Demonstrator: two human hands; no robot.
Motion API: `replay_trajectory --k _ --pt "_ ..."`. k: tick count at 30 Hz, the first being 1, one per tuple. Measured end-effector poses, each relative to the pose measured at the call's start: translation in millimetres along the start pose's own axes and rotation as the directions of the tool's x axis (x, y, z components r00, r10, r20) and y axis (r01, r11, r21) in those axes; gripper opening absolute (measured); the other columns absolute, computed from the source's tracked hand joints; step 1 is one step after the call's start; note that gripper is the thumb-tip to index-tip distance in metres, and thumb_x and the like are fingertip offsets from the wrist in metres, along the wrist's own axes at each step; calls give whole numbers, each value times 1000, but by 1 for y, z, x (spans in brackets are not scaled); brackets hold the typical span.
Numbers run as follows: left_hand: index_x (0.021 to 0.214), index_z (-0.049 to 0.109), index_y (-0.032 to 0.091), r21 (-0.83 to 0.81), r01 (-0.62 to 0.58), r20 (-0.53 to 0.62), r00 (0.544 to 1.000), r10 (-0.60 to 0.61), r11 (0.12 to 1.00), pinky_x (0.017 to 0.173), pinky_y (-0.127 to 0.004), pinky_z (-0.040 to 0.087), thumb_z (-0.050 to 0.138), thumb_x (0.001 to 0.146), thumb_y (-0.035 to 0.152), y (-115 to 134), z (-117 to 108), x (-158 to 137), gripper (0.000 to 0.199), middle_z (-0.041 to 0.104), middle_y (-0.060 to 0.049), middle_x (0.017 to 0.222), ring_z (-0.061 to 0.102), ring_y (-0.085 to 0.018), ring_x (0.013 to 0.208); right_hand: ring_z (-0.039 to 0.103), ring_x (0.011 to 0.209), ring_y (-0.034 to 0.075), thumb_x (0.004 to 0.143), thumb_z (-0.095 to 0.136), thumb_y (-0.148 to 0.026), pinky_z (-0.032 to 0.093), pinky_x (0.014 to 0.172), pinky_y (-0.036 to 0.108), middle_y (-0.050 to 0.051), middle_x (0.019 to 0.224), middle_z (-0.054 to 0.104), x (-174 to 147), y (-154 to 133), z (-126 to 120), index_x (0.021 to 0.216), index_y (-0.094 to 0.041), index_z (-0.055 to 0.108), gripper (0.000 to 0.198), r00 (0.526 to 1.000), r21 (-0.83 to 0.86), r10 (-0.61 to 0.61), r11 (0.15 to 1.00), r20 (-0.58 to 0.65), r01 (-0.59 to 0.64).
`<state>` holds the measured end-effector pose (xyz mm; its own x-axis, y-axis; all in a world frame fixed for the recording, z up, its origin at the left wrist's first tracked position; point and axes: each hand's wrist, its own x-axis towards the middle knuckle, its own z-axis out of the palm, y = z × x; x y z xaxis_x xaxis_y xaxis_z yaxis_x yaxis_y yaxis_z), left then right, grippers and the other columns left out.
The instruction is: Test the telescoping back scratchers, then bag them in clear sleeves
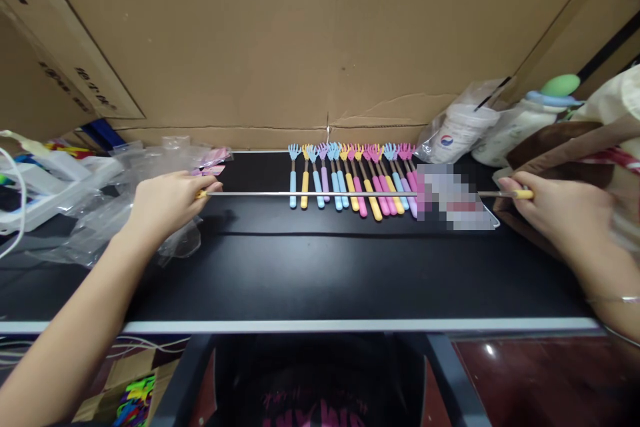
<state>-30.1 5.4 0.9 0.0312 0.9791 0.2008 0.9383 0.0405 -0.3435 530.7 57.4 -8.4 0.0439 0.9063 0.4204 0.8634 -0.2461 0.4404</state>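
Note:
An extended telescopic back scratcher (300, 194) with yellow ends stretches level above the black table. Its left end is pinched in my left hand (167, 203), which covers most of that tip. My right hand (560, 210) is closed around the other end, where a yellow handle part pokes out between the fingers. Beneath the rod lies a row of several collapsed back scratchers (345, 180) in blue, yellow, purple and pink, hand-shaped heads pointing to the back. Clear plastic bags (125, 180) lie around my left hand.
A white plastic rack (65, 187) stands at the far left. At the back right are a bagged cup (457, 133), a bottle with a green top (520, 120) and a brown-and-white bag (565, 147). Cardboard (300, 40) walls the back. Below sits a box of colourful items (137, 397).

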Motion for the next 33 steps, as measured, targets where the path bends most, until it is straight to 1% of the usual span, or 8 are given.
replay_trajectory --k 5,12,14,18,20,23,26,33 --pt "117 65 23 55 -104 66 993 100 993 63 -29 37 27 97 39 -2 3 1 46 71 -13 107 66 -31 94 48 53 21 94 24 -44 19 53 28 12 60 61 1 1 6 81 -18 67 52 982 19 -102 994 -161 107" --pt "124 60 23 59 -63 9 998 63 996 63 -29 36 25 96 37 -4 1 2 47 72 -12 106 66 -29 90 50 54 21 94 23 -43 20 53 28 12 62 63 3 0 1 76 -18 64 51 972 59 -132 988 -194 146" --pt "121 61 23 23 -71 -42 997 72 997 66 -29 36 25 97 38 0 0 2 45 71 -11 105 65 -27 90 50 54 19 94 24 -43 21 54 28 11 61 63 2 -4 -2 73 -18 62 49 965 64 -153 983 -214 170" --pt "101 65 20 -7 -82 -252 964 78 997 82 -33 37 19 100 39 10 -10 4 49 69 -9 87 62 -23 89 49 53 17 94 30 -41 25 57 28 8 58 61 2 -22 -13 70 -20 59 44 933 104 -252 952 -256 286" --pt "98 65 19 -11 -112 -288 952 105 994 88 -36 36 17 100 38 17 -15 6 51 68 -9 84 62 -23 89 49 53 18 95 31 -40 25 57 28 8 56 61 2 -33 -20 70 -20 60 43 920 103 -307 935 -243 339" --pt "96 66 21 -37 -171 -227 961 159 985 82 -36 39 17 100 38 33 -19 8 52 70 -10 88 64 -25 90 52 53 19 95 31 -40 20 52 28 9 59 64 -2 -53 -35 75 -21 62 41 913 81 -356 923 -199 377" --pt "93 67 24 -53 -208 -139 970 199 977 69 -34 39 24 98 37 59 -20 8 45 72 -9 82 67 -26 81 56 55 21 96 31 -42 16 50 27 8 62 67 -8 -77 -54 82 -23 64 41 897 105 -402 899 -181 424" --pt "94 67 25 -130 -354 -95 934 343 926 54 -28 32 40 92 28 109 -36 4 27 72 -7 76 69 -26 74 57 54 17 92 39 -28 14 50 27 5 62 68 -22 -130 -94 91 -23 67 29 848 169 -483 837 -218 520"
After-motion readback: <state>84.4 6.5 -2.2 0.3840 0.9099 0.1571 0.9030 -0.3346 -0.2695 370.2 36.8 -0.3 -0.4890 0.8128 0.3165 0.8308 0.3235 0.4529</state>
